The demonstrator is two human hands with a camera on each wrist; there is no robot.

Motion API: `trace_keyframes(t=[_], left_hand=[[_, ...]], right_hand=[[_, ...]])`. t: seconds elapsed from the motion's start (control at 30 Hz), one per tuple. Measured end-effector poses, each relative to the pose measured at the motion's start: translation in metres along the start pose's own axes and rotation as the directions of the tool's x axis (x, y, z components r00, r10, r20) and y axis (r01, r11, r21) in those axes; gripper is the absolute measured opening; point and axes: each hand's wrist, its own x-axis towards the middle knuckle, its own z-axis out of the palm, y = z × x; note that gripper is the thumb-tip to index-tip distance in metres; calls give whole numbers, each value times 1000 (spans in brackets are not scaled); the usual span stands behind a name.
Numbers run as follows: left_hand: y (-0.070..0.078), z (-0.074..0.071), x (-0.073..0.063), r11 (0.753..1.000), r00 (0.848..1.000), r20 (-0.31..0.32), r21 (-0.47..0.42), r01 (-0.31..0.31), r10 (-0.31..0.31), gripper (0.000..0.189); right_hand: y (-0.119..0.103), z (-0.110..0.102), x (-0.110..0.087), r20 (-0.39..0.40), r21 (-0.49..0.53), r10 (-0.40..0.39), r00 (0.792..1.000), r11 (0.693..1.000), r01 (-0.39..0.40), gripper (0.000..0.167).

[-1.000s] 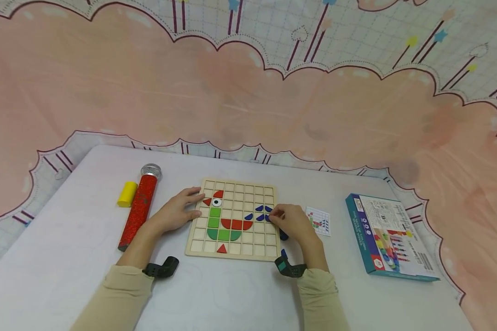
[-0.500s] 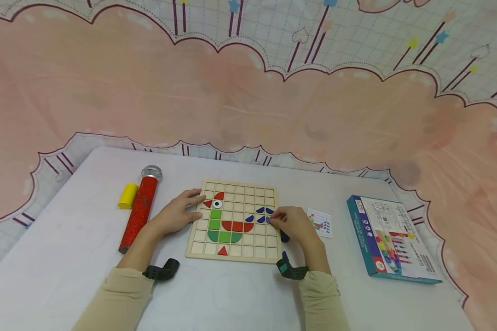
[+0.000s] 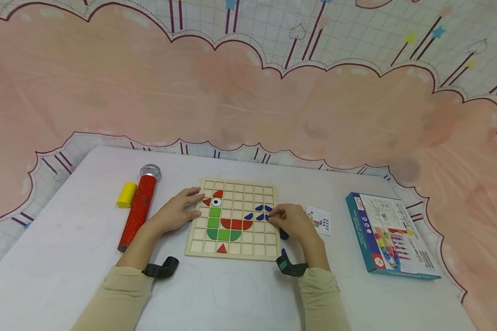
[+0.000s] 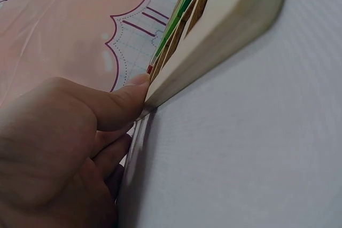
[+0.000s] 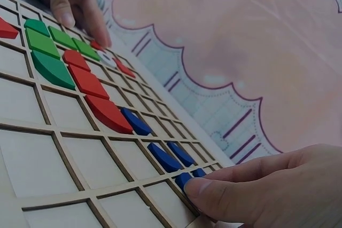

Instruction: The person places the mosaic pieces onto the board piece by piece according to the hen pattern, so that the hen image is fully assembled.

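Note:
A wooden grid board (image 3: 232, 256) lies on the table, with red pieces (image 3: 236, 224), green pieces (image 3: 214, 222), a white eye disc (image 3: 216, 202) and several blue pieces (image 3: 259, 208) set in its squares. At the board's right side, the right hand (image 3: 294, 220) pinches a blue leaf-shaped piece (image 5: 183, 180) between thumb and index finger, low over a square. The left hand (image 3: 176, 212) rests at the left edge, fingers extended; its thumb (image 4: 125, 100) touches the wooden rim. A red triangle (image 3: 221, 248) sits in the board's bottom row.
Right of the board lies a small pattern card (image 3: 320, 220), then a game box (image 3: 393, 243). Loose blue pieces (image 3: 283, 234) lie beside the board, partly hidden by the right hand. A red microphone (image 3: 141, 207) and yellow cylinder (image 3: 127, 195) are at the left.
Both hands hold nearly the same positions over the board. The view shifts slightly, and the pieces on the board stay where they were.

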Motion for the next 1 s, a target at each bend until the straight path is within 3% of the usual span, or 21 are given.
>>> trace_keyframes(t=[0.13, 0.33, 0.6, 0.77, 1.0], left_hand=[[-1, -1, 1, 1000, 1000, -1, -2, 3, -3, 57], [-2, 0, 2, 1000, 1000, -11, -10, -9, 9, 56], [-2, 2, 0, 1000, 1000, -4, -17, -12, 12, 56], [-2, 2, 0, 1000, 1000, -8, -5, -24, 24, 56], [-1, 1, 0, 1000, 1000, -8, 4, -29, 29, 56]], right_hand=[[1, 0, 1, 7, 10, -2, 1000, 1000, 2, 6], [14, -13, -2, 23, 30, 58, 998, 998, -59, 12], [34, -24, -8, 136, 42, 128, 982, 990, -134, 17], [36, -20, -8, 178, 30, 111, 978, 993, -118, 15], [35, -20, -7, 162, 12, 104, 981, 994, -107, 9]])
